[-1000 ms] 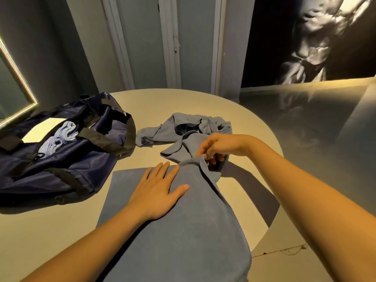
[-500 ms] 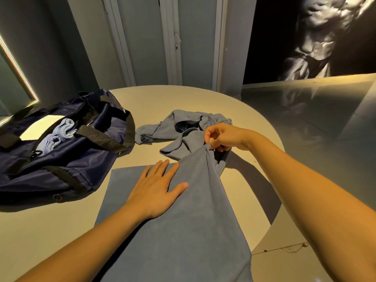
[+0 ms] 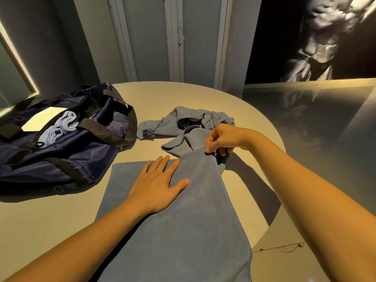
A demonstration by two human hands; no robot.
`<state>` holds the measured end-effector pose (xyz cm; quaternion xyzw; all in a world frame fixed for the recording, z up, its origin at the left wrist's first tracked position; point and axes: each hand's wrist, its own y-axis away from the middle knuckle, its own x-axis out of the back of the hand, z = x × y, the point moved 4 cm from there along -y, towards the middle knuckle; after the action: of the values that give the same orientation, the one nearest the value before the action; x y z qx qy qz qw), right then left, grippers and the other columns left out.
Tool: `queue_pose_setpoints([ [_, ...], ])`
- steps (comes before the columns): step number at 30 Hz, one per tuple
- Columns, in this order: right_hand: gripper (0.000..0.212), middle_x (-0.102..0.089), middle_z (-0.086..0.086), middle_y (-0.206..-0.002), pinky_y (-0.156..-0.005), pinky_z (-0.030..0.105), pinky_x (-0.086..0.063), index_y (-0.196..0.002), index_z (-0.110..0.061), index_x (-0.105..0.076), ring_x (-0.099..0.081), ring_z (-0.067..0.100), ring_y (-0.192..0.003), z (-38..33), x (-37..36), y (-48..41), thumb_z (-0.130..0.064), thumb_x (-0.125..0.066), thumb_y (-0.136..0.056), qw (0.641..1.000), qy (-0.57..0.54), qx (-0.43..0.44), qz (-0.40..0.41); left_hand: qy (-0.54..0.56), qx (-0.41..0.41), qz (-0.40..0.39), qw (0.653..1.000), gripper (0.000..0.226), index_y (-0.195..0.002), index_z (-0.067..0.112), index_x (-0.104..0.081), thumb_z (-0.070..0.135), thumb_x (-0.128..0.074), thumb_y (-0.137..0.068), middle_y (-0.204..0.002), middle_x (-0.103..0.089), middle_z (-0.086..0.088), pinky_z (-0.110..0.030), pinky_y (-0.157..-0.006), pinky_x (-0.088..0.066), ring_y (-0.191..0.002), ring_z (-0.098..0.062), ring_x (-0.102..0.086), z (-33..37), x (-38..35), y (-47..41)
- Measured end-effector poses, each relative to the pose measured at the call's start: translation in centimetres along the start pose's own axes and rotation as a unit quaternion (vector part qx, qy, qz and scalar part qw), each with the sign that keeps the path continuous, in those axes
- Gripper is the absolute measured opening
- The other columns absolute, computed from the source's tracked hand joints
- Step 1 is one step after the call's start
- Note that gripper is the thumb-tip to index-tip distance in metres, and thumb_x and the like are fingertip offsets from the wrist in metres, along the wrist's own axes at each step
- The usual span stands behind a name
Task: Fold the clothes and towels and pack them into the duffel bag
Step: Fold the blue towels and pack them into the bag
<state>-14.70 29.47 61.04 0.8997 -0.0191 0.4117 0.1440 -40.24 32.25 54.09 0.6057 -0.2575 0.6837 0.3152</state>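
Fingers (image 3: 210,147) of the right hand (image 3: 225,138) are curled and pinch the far right corner of the towel (image 3: 183,231), a little above the table (image 3: 183,94). The left hand (image 3: 157,187) lies flat on the towel, its fingers (image 3: 162,165) straight and spread, and presses the far part down. From there the towel runs toward the person and hangs over the near rim. Its left side is flat, and its right side slopes up to the pinch.

I judge that the step in hand is the first fold. To do it well, the pinch should sit right at the corner and not deeper in the cloth, so that the edge comes along straight. The left palm should serve as the anchor, so that the cloth does not slide. The corner should meet its partner edge on edge, and only then should the palm smooth the crease outward.

Just behind the right hand lies a heap (image 3: 193,123) of crumpled cloths. Whether it touches the lifted corner I cannot tell, so care is needed not to drag it. The bag (image 3: 67,159) stands open at the left, near the towel, with one folded cloth (image 3: 61,127) inside.
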Motion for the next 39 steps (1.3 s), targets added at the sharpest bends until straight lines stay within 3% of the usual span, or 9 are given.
queue_pose_setpoints([
  [7,0.01,-0.067,0.016,-0.081,-0.057,0.032,-0.048,-0.089,-0.001,-0.069,-0.061,0.015,-0.06,0.2,0.0,0.1,-0.009,-0.074,-0.09,0.999,0.005,-0.026,0.043,0.04,0.079,0.023,0.996,0.082,-0.164,0.03,-0.009,0.075,-0.011,-0.096,-0.172,-0.004,-0.002,-0.046,-0.127,0.006,-0.158,-0.019,0.003,-0.8,0.1,-0.1],
  [11,0.014,-0.063,0.018,-0.075,-0.058,0.032,-0.05,-0.077,-0.004,-0.068,-0.055,0.021,-0.063,0.1,-0.1,0.2,-0.008,-0.077,-0.087,0.995,-0.018,-0.034,0.093,0.017,0.085,0.08,0.993,0.053,-0.155,0.022,-0.038,0.045,-0.029,-0.109,-0.159,-0.04,-0.005,-0.047,-0.124,-0.021,-0.146,-0.024,-0.035,-3.7,2.3,-0.3],
  [14,0.01,-0.067,0.013,-0.069,-0.052,0.03,-0.046,-0.082,-0.005,-0.07,-0.055,0.019,-0.057,0.1,-0.2,0.9,-0.008,-0.072,-0.092,0.989,-0.066,-0.068,0.11,-0.041,0.085,0.086,0.992,0.044,-0.141,0.021,-0.052,0.039,-0.048,-0.102,-0.137,-0.056,-0.006,-0.043,-0.102,-0.044,-0.124,-0.027,-0.051,-7.6,4.6,0.0],
  [17,0.005,-0.072,0.015,-0.071,-0.05,0.027,-0.039,-0.095,-0.002,-0.069,-0.053,0.016,-0.051,0.1,-0.4,1.6,-0.005,-0.065,-0.096,0.974,-0.163,-0.113,0.107,-0.033,0.102,-0.022,0.994,0.042,-0.131,0.023,-0.055,0.042,-0.061,-0.094,-0.125,-0.058,-0.005,-0.041,-0.089,-0.051,-0.11,-0.025,-0.056,-10.2,6.4,0.1],
  [20,0.01,-0.076,0.021,-0.083,-0.049,0.026,-0.036,-0.104,0.002,-0.066,-0.051,0.015,-0.05,0.0,-0.5,1.8,-0.003,-0.06,-0.099,0.961,-0.212,-0.144,0.107,-0.053,0.093,-0.077,0.991,0.017,-0.094,0.021,-0.059,0.036,-0.067,-0.092,-0.092,-0.062,-0.002,-0.034,-0.068,-0.047,-0.079,-0.019,-0.056,-10.0,7.8,-0.4],
  [23,0.011,-0.076,0.02,-0.084,-0.049,0.026,-0.038,-0.104,0.003,-0.066,-0.052,0.015,-0.05,-0.3,-0.1,2.0,-0.003,-0.058,-0.1,0.953,-0.226,-0.159,0.122,-0.035,0.085,-0.072,0.993,0.026,-0.076,0.018,-0.055,0.03,-0.075,-0.088,-0.077,-0.059,-0.004,-0.032,-0.059,-0.04,-0.066,-0.02,-0.051,-10.1,9.3,-0.9],
  [26,0.011,-0.077,0.018,-0.084,-0.051,0.025,-0.044,-0.104,0.002,-0.066,-0.056,0.016,-0.054,-0.8,0.5,2.3,-0.004,-0.059,-0.1,0.945,-0.246,-0.158,0.145,0.051,0.085,-0.036,0.994,0.028,-0.076,0.014,-0.062,0.03,-0.084,-0.083,-0.072,-0.06,-0.005,-0.032,-0.059,-0.039,-0.064,-0.02,-0.051,-11.3,11.8,-0.8],
  [30,0.011,-0.077,0.021,-0.087,-0.055,0.028,-0.056,-0.107,0.003,-0.065,-0.066,0.02,-0.06,-1.5,1.2,2.3,-0.002,-0.058,-0.1,0.931,-0.289,-0.14,0.173,0.157,0.102,0.025,0.982,0.011,-0.077,0.017,-0.078,0.023,-0.083,-0.085,-0.072,-0.074,0.001,-0.033,-0.07,-0.053,-0.069,-0.017,-0.067,-13.6,14.3,-0.7],
  [39,0.015,-0.076,0.018,-0.095,-0.066,0.033,-0.063,-0.111,-0.004,-0.068,-0.077,0.028,-0.082,-5.2,1.9,2.6,-0.003,-0.058,-0.1,0.909,-0.335,-0.068,0.239,0.171,0.111,0.169,0.964,0.008,-0.1,0.025,-0.077,0.02,-0.072,-0.095,-0.093,-0.074,0.003,-0.029,-0.074,-0.05,-0.083,-0.007,-0.063,-15.6,16.6,1.0],
])
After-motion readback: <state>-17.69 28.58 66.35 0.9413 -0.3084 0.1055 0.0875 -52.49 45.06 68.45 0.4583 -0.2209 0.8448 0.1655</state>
